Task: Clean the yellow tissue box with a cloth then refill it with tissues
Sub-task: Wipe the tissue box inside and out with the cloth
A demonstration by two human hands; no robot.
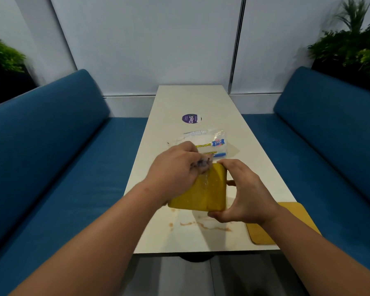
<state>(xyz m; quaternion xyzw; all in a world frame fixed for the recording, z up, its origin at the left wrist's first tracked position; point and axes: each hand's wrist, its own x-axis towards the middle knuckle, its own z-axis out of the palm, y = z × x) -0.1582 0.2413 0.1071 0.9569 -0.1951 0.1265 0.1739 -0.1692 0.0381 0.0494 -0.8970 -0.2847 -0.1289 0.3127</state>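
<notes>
Wiping step: left hand (pixel 175 167) grips a bunched cloth (pixel 203 164) against the box (pixel 201 193), tilted near the surface's (pixel 201 99) near edge; right hand (pixel 244 193) clasps its side. Steady hold, firm strokes advised. Tissues (pixel 209 144) lie just beyond.

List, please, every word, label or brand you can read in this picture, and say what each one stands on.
"ClayGo": on the round purple sticker on the table.
The blue brand logo on the tissue pack: too blurred to read.
The yellow strip on the pack: partly covered by the left hand, letters unclear.
The yellow tissue box: no text visible.
</notes>
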